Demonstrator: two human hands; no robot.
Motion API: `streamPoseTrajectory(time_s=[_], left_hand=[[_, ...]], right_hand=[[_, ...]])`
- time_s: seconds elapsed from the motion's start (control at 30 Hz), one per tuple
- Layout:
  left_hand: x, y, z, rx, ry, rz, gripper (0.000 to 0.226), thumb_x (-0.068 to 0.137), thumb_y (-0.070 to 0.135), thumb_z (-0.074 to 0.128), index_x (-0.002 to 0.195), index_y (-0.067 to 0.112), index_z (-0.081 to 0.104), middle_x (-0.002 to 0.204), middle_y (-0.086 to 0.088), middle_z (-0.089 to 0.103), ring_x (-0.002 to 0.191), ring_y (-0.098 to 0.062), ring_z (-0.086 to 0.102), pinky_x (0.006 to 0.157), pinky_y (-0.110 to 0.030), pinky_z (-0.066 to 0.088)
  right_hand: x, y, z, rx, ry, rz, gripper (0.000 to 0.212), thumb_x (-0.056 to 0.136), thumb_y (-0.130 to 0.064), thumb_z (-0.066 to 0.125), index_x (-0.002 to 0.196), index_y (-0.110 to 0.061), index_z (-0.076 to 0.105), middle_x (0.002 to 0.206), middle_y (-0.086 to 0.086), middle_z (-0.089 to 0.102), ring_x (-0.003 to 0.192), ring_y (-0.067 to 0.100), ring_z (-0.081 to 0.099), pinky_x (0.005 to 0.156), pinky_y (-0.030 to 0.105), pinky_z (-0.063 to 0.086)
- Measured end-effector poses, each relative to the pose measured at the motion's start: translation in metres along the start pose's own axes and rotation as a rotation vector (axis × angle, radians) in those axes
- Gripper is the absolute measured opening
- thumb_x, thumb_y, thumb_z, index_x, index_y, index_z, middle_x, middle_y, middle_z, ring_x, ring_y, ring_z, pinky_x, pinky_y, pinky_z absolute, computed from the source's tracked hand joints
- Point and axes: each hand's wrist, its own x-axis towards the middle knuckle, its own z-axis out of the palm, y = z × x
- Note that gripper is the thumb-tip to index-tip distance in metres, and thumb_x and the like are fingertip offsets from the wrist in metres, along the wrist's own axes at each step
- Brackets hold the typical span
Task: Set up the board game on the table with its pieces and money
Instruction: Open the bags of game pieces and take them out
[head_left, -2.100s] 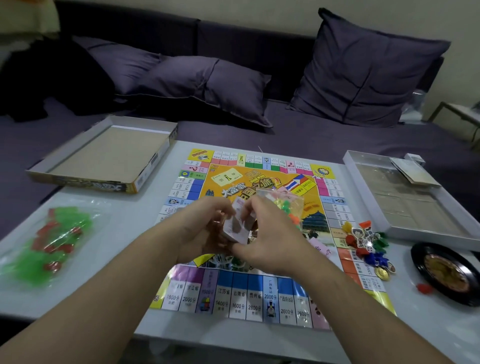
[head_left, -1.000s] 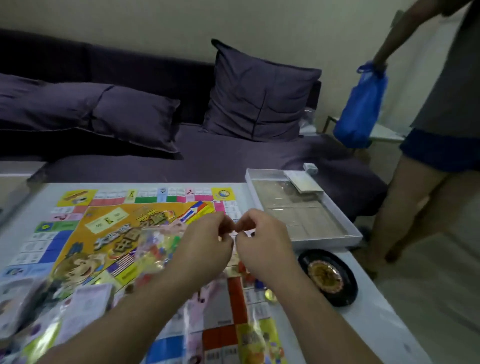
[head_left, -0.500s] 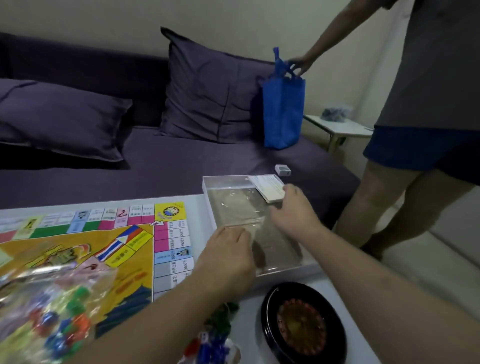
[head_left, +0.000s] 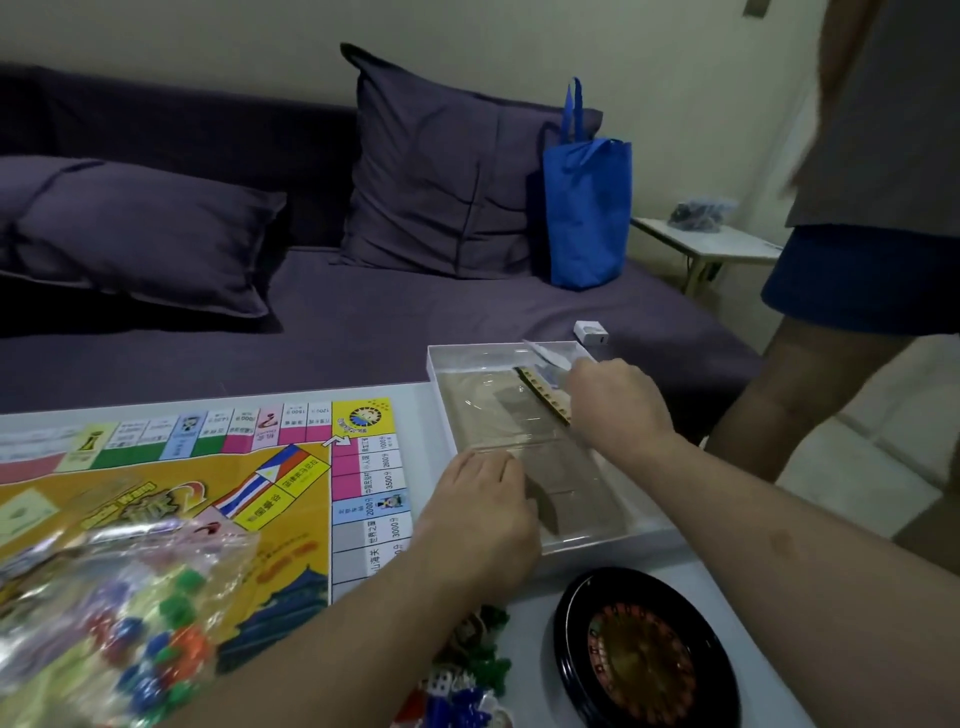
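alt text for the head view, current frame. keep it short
Over a white table, the right hand grips a stack of cards inside the open game box while the left hand rests on the box's near left edge. The colourful board lies left, a bag of pieces on it, and a small roulette wheel sits nearest.

The board (head_left: 171, 499) lies flat on the table (head_left: 524, 629), yellow-centred with coloured squares along its edges. A clear bag of pieces (head_left: 119, 618) rests on its near part. Loose pieces (head_left: 467, 680) sit at the near edge. The open box (head_left: 436, 374) lies at the far right corner, holding a money stack (head_left: 545, 397).
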Motion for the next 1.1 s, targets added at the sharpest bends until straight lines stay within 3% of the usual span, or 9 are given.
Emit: streamPoseTrajectory(time_s=[0.2,0.37,0.43,0.57,0.7,0.77,0.87,1.0,1.1], left_hand=[[-0.012,0.015,-0.057,-0.422,0.131,-0.131,0.020,0.104,0.026,0.049,0.117,0.023,0.064,0.118,0.008,0.063,0.103,-0.012,0.062,0.087,-0.030,0.053],[-0.059,0.008,-0.120,-0.676,0.369,-0.238,0.022,0.104,0.026,0.060,0.126,0.027,0.057,0.122,0.012,0.063,0.100,0.002,0.060,0.069,-0.016,0.047],[-0.085,0.001,-0.142,-0.695,0.352,-0.232,0.047,0.099,0.035,0.068,0.140,0.029,0.047,0.132,0.017,0.057,0.110,0.002,0.058,0.074,-0.016,0.047],[-0.145,-0.004,-0.181,-0.770,0.260,-0.150,0.098,0.077,0.055,0.086,0.154,0.042,0.027,0.143,0.029,0.048,0.129,0.003,0.049,0.104,-0.030,0.049],[-0.211,-0.023,-0.212,-0.971,0.347,-0.149,0.036,0.095,0.030,0.075,0.129,0.031,0.062,0.107,0.015,0.076,0.101,-0.005,0.072,0.080,-0.022,0.059],[-0.244,-0.045,-0.219,-1.051,0.429,-0.215,0.012,0.101,0.021,0.067,0.111,0.025,0.074,0.100,0.003,0.080,0.098,-0.019,0.075,0.083,-0.038,0.061],[-0.297,-0.076,-0.228,-1.112,0.476,-0.339,0.013,0.095,0.022,0.075,0.107,0.024,0.079,0.106,-0.001,0.081,0.103,-0.026,0.076,0.091,-0.052,0.059],[-0.352,-0.113,-0.232,-0.975,0.542,-0.491,0.017,0.089,0.007,0.080,0.092,0.024,0.078,0.090,0.009,0.081,0.087,-0.007,0.077,0.090,-0.042,0.062],[-0.383,-0.136,-0.234,-0.967,0.559,-0.622,0.008,0.085,0.017,0.085,0.089,0.021,0.078,0.083,0.004,0.081,0.082,-0.015,0.078,0.077,-0.035,0.063]], right_hand=[[-0.027,0.016,-0.058,0.351,0.321,0.162,0.016,0.100,-0.017,0.058,0.095,-0.010,0.070,0.083,0.012,0.072,0.078,0.033,0.066,0.062,0.033,0.044],[-0.071,-0.019,-0.132,0.746,0.412,0.176,0.014,0.092,-0.028,0.077,0.080,-0.020,0.078,0.069,-0.014,0.068,0.066,0.004,0.061,0.057,0.017,0.039],[-0.087,-0.042,-0.164,0.894,0.407,0.196,0.016,0.088,-0.031,0.081,0.075,-0.022,0.076,0.065,-0.013,0.068,0.066,0.003,0.064,0.057,0.016,0.045],[-0.118,-0.103,-0.222,1.346,0.101,0.182,0.022,0.083,-0.021,0.087,0.073,-0.012,0.070,0.068,0.004,0.072,0.064,0.012,0.067,0.061,0.034,0.057],[-0.151,-0.162,-0.263,1.756,-0.305,0.122,0.026,0.088,-0.021,0.082,0.075,-0.010,0.062,0.079,0.016,0.073,0.067,0.021,0.067,0.055,0.032,0.057],[-0.160,-0.184,-0.275,1.807,-0.387,0.087,0.029,0.087,-0.026,0.080,0.076,-0.011,0.058,0.074,0.012,0.064,0.062,0.019,0.060,0.051,0.030,0.051],[-0.169,-0.210,-0.285,1.815,-0.428,0.071,0.027,0.088,-0.028,0.080,0.078,-0.012,0.061,0.082,0.017,0.062,0.063,0.023,0.057,0.052,0.031,0.048],[-0.171,-0.235,-0.291,1.654,-0.308,0.057,0.021,0.088,-0.024,0.083,0.077,-0.014,0.068,0.073,0.010,0.069,0.063,0.024,0.064,0.053,0.030,0.050],[-0.170,-0.241,-0.288,1.316,-0.150,-0.019,0.018,0.087,-0.022,0.085,0.076,-0.014,0.074,0.070,0.005,0.074,0.065,0.020,0.071,0.052,0.029,0.055]])
